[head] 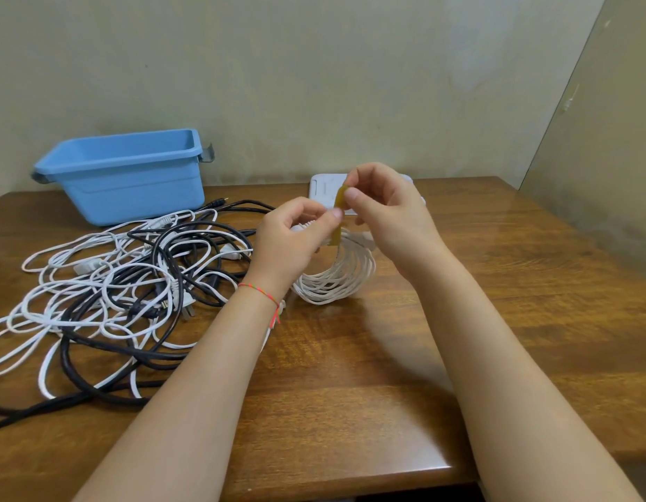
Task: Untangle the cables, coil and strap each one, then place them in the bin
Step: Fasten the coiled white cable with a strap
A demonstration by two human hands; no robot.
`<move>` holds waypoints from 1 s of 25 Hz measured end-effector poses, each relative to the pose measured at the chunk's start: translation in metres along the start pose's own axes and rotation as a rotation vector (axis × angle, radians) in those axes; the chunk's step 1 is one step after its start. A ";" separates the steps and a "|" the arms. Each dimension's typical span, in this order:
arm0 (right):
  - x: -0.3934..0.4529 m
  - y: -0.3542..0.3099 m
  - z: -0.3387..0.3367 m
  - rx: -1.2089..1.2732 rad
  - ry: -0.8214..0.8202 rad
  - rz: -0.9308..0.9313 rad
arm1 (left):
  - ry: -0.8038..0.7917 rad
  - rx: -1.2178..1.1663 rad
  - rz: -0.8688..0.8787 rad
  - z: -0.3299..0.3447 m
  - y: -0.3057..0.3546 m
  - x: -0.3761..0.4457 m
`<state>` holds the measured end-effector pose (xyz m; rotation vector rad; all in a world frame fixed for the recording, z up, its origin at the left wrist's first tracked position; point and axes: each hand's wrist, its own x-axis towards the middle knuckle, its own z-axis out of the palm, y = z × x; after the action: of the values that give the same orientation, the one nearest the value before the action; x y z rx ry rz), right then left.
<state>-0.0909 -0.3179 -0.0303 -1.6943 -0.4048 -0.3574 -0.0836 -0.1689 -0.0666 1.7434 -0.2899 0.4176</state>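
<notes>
Both hands are raised above the wooden table (350, 393), near its middle. A white coiled cable (336, 277) is gripped at its top by the left hand (292, 244), whose fingers are curled round the loops, so that the coil stands upright with its lower part resting on the table. A yellow strap (338, 211) is pinched between thumb and forefinger of the right hand (383, 208) and is held upright against the top of the coil; its lower end is seen just beside the left thumb. A thin coloured thread bracelet (263, 293) is worn on the left wrist.

To the left of the arms, a tangle of white and black cables (115, 295) is spread on the table, with several plugs seen among the loops. Behind the hands, a white flat object (325, 190) lies on the table, mostly hidden by the fingers. Farther back on the left, a blue plastic bin (133, 175) is placed near the wall (314, 85), at the rear edge of the table, well apart from the coil.
</notes>
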 end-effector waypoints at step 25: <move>-0.001 -0.011 -0.004 0.031 0.092 -0.067 | -0.184 0.117 0.004 -0.002 0.012 -0.003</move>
<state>-0.0970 -0.3205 -0.0211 -1.6301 -0.3980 -0.4737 -0.0919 -0.1699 -0.0567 1.8997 -0.4075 0.2817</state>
